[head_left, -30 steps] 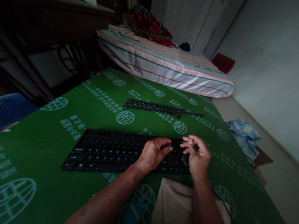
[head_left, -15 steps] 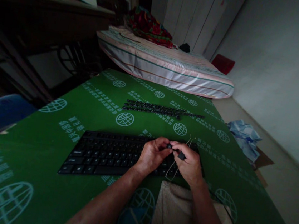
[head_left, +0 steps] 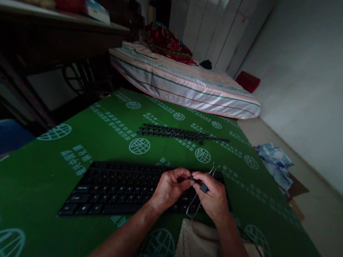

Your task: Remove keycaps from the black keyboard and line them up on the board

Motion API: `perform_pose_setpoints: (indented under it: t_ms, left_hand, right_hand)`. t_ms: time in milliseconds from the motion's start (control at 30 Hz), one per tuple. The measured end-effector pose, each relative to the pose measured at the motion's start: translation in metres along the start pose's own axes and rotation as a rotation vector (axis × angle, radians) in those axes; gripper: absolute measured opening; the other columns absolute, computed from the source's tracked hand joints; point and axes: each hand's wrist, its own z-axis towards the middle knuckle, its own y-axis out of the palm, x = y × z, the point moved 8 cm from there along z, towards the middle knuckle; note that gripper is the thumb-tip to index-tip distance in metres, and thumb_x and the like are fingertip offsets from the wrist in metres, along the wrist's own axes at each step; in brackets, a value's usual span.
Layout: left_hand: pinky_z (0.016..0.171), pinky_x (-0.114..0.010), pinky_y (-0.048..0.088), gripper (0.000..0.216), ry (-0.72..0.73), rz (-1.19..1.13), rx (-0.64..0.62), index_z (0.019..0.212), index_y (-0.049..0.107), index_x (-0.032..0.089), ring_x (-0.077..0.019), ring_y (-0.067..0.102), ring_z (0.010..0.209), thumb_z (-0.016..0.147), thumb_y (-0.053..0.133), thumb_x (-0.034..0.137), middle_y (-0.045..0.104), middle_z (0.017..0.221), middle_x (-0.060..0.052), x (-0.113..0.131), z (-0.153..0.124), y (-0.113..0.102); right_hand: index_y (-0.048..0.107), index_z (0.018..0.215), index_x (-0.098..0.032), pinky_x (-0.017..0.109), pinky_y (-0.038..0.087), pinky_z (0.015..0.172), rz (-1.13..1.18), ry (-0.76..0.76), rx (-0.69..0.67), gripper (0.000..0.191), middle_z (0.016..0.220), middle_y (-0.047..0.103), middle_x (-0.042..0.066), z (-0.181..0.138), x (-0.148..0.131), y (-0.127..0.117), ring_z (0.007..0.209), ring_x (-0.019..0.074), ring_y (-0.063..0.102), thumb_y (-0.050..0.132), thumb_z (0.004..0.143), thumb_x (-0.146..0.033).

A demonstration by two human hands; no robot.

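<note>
A black keyboard lies on a green printed sheet before me. Both hands meet over its right part. My left hand is curled, its fingertips pinching a small dark piece I cannot make out. My right hand is closed on a thin wire keycap puller, whose loops stick out above and below the fingers. The two hands' fingertips touch at about the middle of the keyboard's far edge.
Rows of loose black keycaps lie farther back on the sheet. A beige cloth sits under my right forearm. A striped mattress lies beyond, blue crumpled cloth on the floor right, dark shelving left.
My right hand came left from an open pose to meet the left hand, and now grips the wire puller. The view tilted, so the keyboard sits lower in frame.
</note>
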Motion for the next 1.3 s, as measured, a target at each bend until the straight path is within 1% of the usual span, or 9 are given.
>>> perform_pose_setpoints:
  t_ms: [100, 300, 433, 567, 700, 900, 1067, 1200, 1300]
  left_hand:
    - [0.059, -0.019, 0.043, 0.009, -0.009, -0.043, -0.009, 0.069, 0.064, 0.014, -0.0102, 0.054, 0.06, 0.065, 0.07, 0.019, 0.061, 0.064, 0.003, -0.001, 0.001, -0.001]
    - [0.058, -0.018, 0.041, 0.01, -0.055, -0.132, -0.023, 0.068, 0.064, 0.013, -0.0089, 0.051, 0.058, 0.063, 0.071, 0.018, 0.059, 0.062, 0.003, -0.004, 0.002, -0.001]
    - [0.056, -0.018, 0.039, 0.008, -0.063, -0.111, -0.03, 0.065, 0.064, 0.013, -0.0084, 0.049, 0.057, 0.064, 0.071, 0.018, 0.057, 0.06, 0.003, -0.001, 0.001, -0.001]
    - [0.06, -0.019, 0.041, 0.005, -0.073, -0.126, -0.006, 0.067, 0.066, 0.014, -0.0094, 0.052, 0.061, 0.064, 0.069, 0.016, 0.059, 0.063, 0.003, 0.0, 0.001, -0.003]
    - [0.061, -0.019, 0.042, 0.003, -0.07, -0.114, -0.01, 0.067, 0.067, 0.014, -0.0099, 0.053, 0.062, 0.065, 0.068, 0.015, 0.06, 0.064, 0.002, 0.0, 0.001, -0.003]
    - [0.06, -0.02, 0.043, 0.003, -0.061, -0.1, 0.013, 0.067, 0.066, 0.014, -0.0109, 0.054, 0.062, 0.066, 0.067, 0.016, 0.06, 0.064, 0.001, 0.001, 0.0, -0.006]
    - [0.061, -0.021, 0.045, 0.005, -0.055, -0.06, 0.014, 0.068, 0.066, 0.014, -0.0116, 0.056, 0.062, 0.066, 0.067, 0.018, 0.062, 0.065, 0.001, 0.0, 0.0, -0.005]
    - [0.066, -0.022, 0.048, 0.011, -0.065, -0.052, 0.064, 0.077, 0.066, 0.014, -0.0131, 0.06, 0.068, 0.066, 0.067, 0.017, 0.066, 0.072, -0.001, -0.004, 0.001, -0.009]
    - [0.069, -0.024, 0.049, 0.016, -0.074, 0.011, 0.103, 0.082, 0.066, 0.015, -0.0144, 0.062, 0.07, 0.066, 0.066, 0.016, 0.068, 0.074, -0.002, -0.007, 0.002, -0.012]
  right_hand:
    - [0.063, 0.095, -0.022, 0.028, 0.051, 0.082, -0.023, -0.034, -0.028, 0.023, 0.096, 0.068, 0.005, 0.002, -0.007, 0.001, 0.089, 0.0163, 0.064, 0.052, 0.078, -0.01]
    - [0.063, 0.095, -0.022, 0.026, 0.051, 0.081, -0.025, -0.061, -0.051, 0.022, 0.095, 0.069, 0.005, 0.005, -0.012, -0.001, 0.088, 0.0157, 0.064, 0.054, 0.078, -0.011]
    - [0.063, 0.095, -0.022, 0.025, 0.051, 0.078, -0.01, -0.046, -0.104, 0.022, 0.093, 0.069, 0.004, 0.007, -0.01, 0.001, 0.085, 0.0153, 0.065, 0.055, 0.078, -0.011]
    - [0.063, 0.094, -0.022, 0.024, 0.051, 0.072, -0.011, -0.01, -0.144, 0.021, 0.089, 0.069, 0.003, 0.01, -0.006, 0.0, 0.08, 0.0146, 0.065, 0.056, 0.077, -0.012]
    - [0.063, 0.093, -0.021, 0.022, 0.051, 0.07, -0.014, 0.016, -0.175, 0.021, 0.086, 0.069, 0.002, 0.012, -0.003, 0.001, 0.076, 0.0138, 0.065, 0.056, 0.076, -0.011]
    - [0.063, 0.096, -0.022, 0.024, 0.05, 0.077, -0.077, -0.036, -0.18, 0.023, 0.09, 0.069, 0.003, 0.016, -0.008, 0.003, 0.081, 0.0149, 0.064, 0.054, 0.078, -0.012]
    - [0.064, 0.092, -0.023, 0.023, 0.05, 0.07, -0.074, -0.048, -0.208, 0.02, 0.084, 0.068, 0.002, 0.019, -0.011, 0.004, 0.075, 0.0142, 0.064, 0.053, 0.078, -0.013]
    - [0.064, 0.088, -0.022, 0.023, 0.049, 0.066, -0.036, 0.014, -0.225, 0.017, 0.081, 0.068, 0.001, 0.027, 0.001, 0.0, 0.071, 0.0131, 0.063, 0.055, 0.076, -0.014]
    - [0.063, 0.086, -0.021, 0.024, 0.05, 0.069, -0.021, 0.079, -0.202, 0.014, 0.082, 0.068, 0.001, 0.038, 0.029, -0.006, 0.072, 0.0137, 0.063, 0.058, 0.074, -0.016]
